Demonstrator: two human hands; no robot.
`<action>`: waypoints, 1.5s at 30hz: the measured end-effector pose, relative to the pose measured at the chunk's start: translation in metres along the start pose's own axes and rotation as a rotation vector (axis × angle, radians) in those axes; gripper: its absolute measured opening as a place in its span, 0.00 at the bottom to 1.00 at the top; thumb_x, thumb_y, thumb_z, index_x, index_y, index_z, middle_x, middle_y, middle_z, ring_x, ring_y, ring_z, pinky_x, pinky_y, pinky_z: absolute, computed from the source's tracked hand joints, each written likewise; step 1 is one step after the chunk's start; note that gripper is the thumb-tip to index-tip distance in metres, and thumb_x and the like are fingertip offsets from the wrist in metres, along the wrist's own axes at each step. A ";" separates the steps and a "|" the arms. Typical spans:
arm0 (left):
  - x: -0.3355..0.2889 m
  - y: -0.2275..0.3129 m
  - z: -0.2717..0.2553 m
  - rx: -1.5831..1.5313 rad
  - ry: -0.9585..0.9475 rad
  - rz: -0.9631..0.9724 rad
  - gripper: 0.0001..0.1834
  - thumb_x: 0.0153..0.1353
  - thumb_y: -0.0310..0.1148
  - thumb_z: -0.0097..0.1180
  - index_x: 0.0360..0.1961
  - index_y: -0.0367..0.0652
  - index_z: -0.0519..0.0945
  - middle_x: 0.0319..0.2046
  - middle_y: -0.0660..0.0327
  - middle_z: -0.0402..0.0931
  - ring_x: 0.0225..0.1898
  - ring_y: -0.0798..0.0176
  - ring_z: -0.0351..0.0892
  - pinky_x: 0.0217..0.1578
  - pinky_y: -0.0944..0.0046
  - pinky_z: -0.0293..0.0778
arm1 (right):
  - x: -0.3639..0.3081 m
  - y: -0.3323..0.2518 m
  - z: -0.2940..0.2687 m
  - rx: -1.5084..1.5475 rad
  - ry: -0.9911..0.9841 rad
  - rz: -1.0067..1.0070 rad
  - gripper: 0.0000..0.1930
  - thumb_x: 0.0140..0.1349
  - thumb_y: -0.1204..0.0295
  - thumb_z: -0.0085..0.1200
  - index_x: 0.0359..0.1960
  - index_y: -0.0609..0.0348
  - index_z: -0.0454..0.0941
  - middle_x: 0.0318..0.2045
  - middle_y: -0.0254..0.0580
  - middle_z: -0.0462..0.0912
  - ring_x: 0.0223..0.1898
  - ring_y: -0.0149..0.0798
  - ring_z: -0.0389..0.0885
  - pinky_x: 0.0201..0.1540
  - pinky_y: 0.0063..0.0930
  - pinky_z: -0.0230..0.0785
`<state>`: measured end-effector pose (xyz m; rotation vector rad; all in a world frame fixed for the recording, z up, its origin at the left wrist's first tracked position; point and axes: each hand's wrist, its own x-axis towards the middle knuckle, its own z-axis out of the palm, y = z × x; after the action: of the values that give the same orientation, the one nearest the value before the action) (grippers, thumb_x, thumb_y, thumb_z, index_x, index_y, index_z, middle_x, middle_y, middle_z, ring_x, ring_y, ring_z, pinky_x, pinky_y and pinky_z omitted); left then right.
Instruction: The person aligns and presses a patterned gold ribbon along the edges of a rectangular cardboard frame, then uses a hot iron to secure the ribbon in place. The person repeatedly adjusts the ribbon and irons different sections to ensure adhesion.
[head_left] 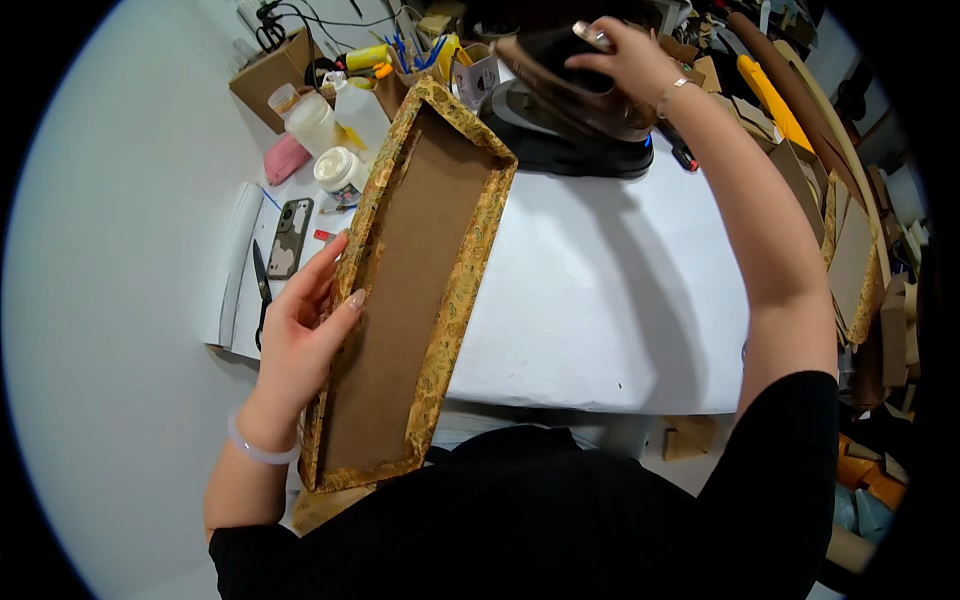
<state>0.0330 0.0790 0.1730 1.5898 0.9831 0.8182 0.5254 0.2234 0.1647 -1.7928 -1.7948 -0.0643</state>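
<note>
My left hand (315,330) grips the left long side of a shallow oblong box (455,310), thumb over the rim. The box is held tilted, its brown inside toward me and its walls wrapped in gold patterned fabric. At the far side of the table my right hand (630,70) is closed at the top of a dark iron (560,70), which is blurred by motion. Just beneath it stands a black base (570,155) with a small blue light. Whether the iron touches this base I cannot tell.
On the left of the white table (590,330) are scissors (262,285), a phone (290,238), an open white jar (340,175), bottles and a pink pouch (286,157). A cup of blue pens (415,60) stands behind. Cardboard pieces and rolls (830,130) crowd the right side.
</note>
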 end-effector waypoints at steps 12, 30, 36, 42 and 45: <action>0.035 -0.043 -0.004 -0.008 -0.119 -0.101 0.32 0.73 0.23 0.63 0.77 0.37 0.73 0.66 0.57 0.81 0.64 0.68 0.80 0.67 0.64 0.73 | -0.225 -0.114 -0.085 -0.154 -0.168 -0.040 0.27 0.70 0.56 0.69 0.65 0.46 0.75 0.46 0.49 0.90 0.46 0.55 0.91 0.47 0.41 0.83; 0.095 -0.099 -0.004 -0.002 -0.338 -0.066 0.29 0.74 0.33 0.62 0.75 0.50 0.79 0.58 0.64 0.85 0.55 0.73 0.83 0.59 0.67 0.77 | -0.300 -0.180 -0.039 -0.171 -0.360 -0.157 0.24 0.67 0.63 0.70 0.61 0.51 0.76 0.40 0.44 0.88 0.37 0.49 0.90 0.40 0.39 0.82; 0.102 -0.114 -0.003 -0.041 -0.369 0.005 0.28 0.74 0.32 0.61 0.75 0.49 0.79 0.55 0.64 0.87 0.53 0.74 0.84 0.57 0.68 0.78 | -0.288 -0.189 -0.022 -0.202 -0.430 -0.111 0.26 0.65 0.65 0.72 0.62 0.51 0.76 0.42 0.43 0.89 0.40 0.47 0.90 0.43 0.35 0.83; 0.107 -0.125 -0.019 -0.112 -0.358 -0.116 0.28 0.75 0.29 0.57 0.76 0.45 0.77 0.62 0.61 0.84 0.58 0.73 0.82 0.61 0.69 0.75 | -0.291 -0.209 -0.029 -0.166 -0.506 -0.103 0.25 0.66 0.64 0.72 0.61 0.52 0.76 0.41 0.45 0.88 0.38 0.52 0.90 0.40 0.36 0.82; 0.096 -0.102 0.005 -0.205 -0.278 -0.161 0.26 0.75 0.28 0.58 0.72 0.36 0.78 0.51 0.62 0.86 0.47 0.73 0.83 0.51 0.70 0.78 | -0.292 -0.220 -0.020 -0.205 -0.495 -0.139 0.25 0.66 0.64 0.72 0.62 0.51 0.76 0.40 0.47 0.88 0.37 0.53 0.90 0.40 0.37 0.82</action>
<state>0.0600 0.1751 0.0750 1.3842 0.7884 0.5507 0.3036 -0.0666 0.1352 -1.9436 -2.3310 0.1606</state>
